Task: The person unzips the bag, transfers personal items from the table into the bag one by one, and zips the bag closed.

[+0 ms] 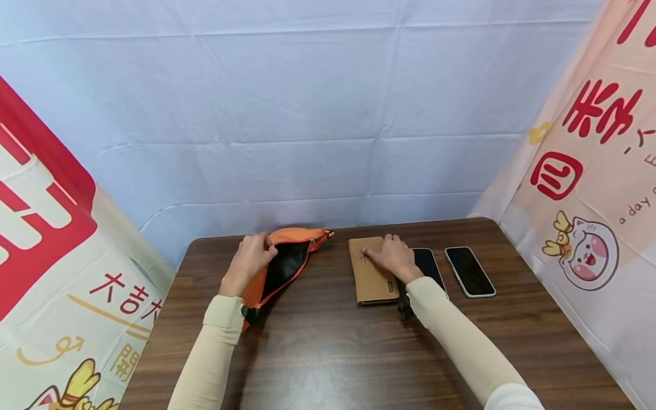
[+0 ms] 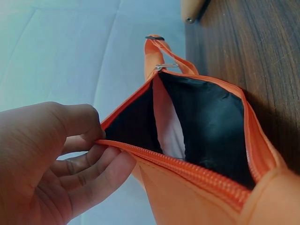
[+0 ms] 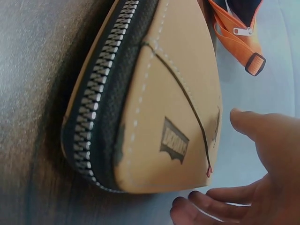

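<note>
My left hand [image 1: 251,259] pinches the zipped rim of an orange waist bag [image 1: 294,234] between thumb and fingers. In the left wrist view the bag's mouth gapes, with black lining [image 2: 211,117] and a pale patch inside. My right hand [image 1: 394,257] is over the far part of a tan zip wallet [image 1: 370,279] lying on the table. The right wrist view has the thumb [image 3: 243,123] spread apart from the fingers, whose tips are right by the wallet's edge. A dark zip with metal teeth [image 3: 93,93] runs along the wallet's side.
A dark-screened phone [image 1: 427,263] lies just right of the wallet, partly behind the right forearm. Farther right is a second phone [image 1: 470,272] with a light frame. The brown wooden table [image 1: 318,353] meets a pale cloth backdrop [image 1: 307,114] at its far edge.
</note>
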A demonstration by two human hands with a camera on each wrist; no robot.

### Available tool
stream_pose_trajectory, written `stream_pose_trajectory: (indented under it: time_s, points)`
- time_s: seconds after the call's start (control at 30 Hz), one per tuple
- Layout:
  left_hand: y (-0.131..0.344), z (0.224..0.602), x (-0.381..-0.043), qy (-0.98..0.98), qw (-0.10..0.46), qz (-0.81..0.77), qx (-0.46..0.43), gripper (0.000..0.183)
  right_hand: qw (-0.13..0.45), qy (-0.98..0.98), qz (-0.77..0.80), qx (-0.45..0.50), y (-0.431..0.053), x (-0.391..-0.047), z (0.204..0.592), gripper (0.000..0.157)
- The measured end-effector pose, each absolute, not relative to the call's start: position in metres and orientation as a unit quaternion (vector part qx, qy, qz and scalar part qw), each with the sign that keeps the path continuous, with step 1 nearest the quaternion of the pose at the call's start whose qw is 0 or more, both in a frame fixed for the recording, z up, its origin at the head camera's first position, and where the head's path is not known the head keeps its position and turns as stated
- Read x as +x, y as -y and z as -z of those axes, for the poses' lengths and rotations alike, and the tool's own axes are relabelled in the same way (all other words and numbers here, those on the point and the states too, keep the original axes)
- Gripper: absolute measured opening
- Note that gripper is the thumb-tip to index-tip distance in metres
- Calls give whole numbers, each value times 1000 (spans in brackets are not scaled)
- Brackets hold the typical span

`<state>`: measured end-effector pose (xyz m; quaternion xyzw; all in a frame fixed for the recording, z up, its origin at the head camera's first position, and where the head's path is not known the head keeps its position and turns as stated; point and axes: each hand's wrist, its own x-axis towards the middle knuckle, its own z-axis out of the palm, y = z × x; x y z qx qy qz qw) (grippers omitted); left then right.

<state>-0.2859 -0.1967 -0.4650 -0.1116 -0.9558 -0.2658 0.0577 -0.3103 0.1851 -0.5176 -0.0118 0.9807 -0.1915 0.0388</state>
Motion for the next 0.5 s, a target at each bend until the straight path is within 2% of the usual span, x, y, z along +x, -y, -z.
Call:
stream_pose_trajectory:
  time_s: [0.5]
  points:
    - [197, 466, -286, 955, 60, 268, -110, 8, 92, -979, 179, 31, -181, -309, 520, 95]
